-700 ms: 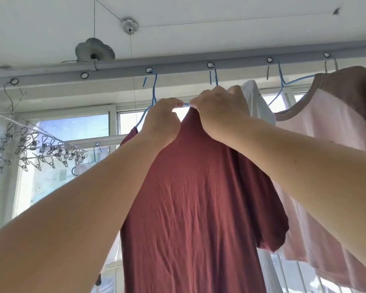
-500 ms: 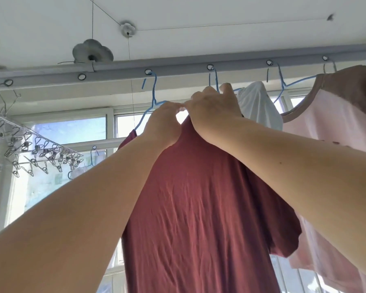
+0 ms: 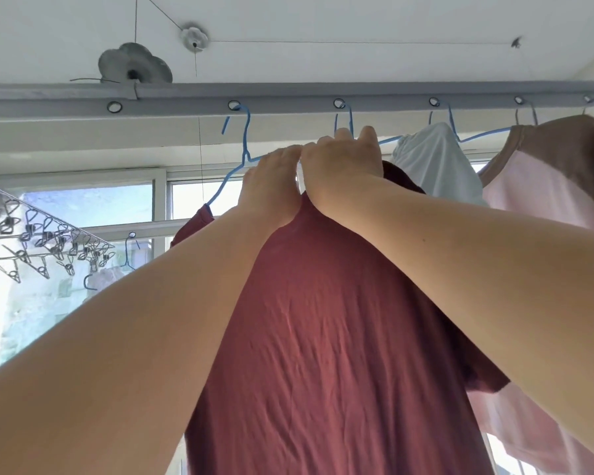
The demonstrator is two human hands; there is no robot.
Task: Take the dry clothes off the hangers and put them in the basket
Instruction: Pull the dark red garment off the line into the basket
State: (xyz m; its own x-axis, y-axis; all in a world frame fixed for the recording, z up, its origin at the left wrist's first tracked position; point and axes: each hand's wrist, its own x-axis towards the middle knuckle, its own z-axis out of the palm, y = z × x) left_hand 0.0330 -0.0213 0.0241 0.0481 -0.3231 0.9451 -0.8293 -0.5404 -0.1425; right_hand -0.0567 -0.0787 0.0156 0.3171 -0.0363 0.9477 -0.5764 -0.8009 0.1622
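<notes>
A dark red T-shirt (image 3: 323, 337) hangs in front of me on a blue wire hanger (image 3: 245, 145) hooked into the grey overhead rail (image 3: 288, 94). My left hand (image 3: 268, 180) grips the hanger's arm and the shirt's top just left of the neck. Beside it, my right hand (image 3: 340, 159) clutches the shirt's collar, fingers curled over the top near a second blue hanger hook (image 3: 349, 114). The two hands touch. No basket is in view.
A white garment (image 3: 432, 159) and a pink-and-brown shirt (image 3: 546, 180) hang to the right on the same rail. A metal clip rack (image 3: 42, 241) hangs at the left in front of the window (image 3: 90, 207). A ceiling fitting (image 3: 134, 63) sits above the rail.
Both hands have risen slightly toward the rail and come together at the shirt's neck. The shirt's top has bunched up under my right hand.
</notes>
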